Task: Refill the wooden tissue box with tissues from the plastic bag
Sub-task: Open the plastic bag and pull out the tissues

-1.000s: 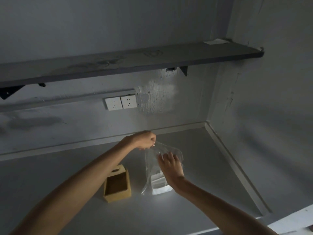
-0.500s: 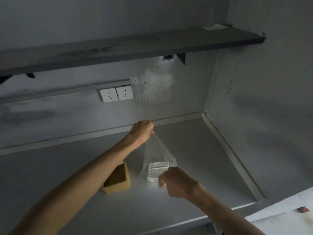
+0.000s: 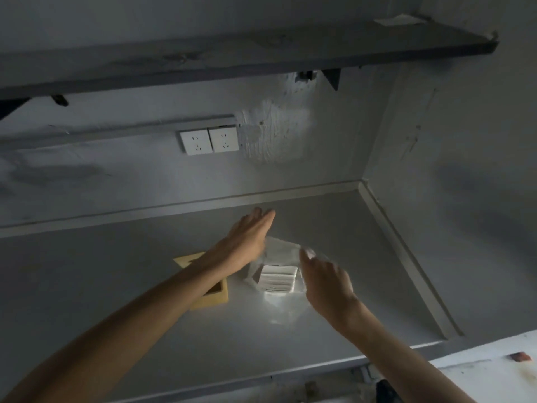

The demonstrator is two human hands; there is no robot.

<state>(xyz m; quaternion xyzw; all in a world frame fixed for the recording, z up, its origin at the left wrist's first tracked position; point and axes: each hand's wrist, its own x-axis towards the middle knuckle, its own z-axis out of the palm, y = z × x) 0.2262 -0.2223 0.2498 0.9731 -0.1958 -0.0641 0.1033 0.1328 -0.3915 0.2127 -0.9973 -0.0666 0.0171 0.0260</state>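
A clear plastic bag (image 3: pixel 280 251) rests on the grey counter (image 3: pixel 290 338) with a white stack of tissues (image 3: pixel 277 279) inside it. The yellow wooden tissue box (image 3: pixel 216 296) lies just left of the bag, open side up, partly hidden under my left forearm. My left hand (image 3: pixel 250 239) is at the bag's upper left edge, its fingers stretched out flat and apart toward the wall. My right hand (image 3: pixel 325 282) is at the bag's right side, fingertips pinching its blurred upper right edge.
A dark shelf (image 3: pixel 261 53) overhangs the counter. Two white wall sockets (image 3: pixel 209 141) sit on the back wall. A side wall (image 3: pixel 465 199) closes the counter on the right. A white surface (image 3: pixel 494 373) shows at the lower right.
The bag has dropped from its raised, stretched position and slumped on the counter. My left hand went from a pinch to flat fingers. My right hand moved up to the bag's right edge.
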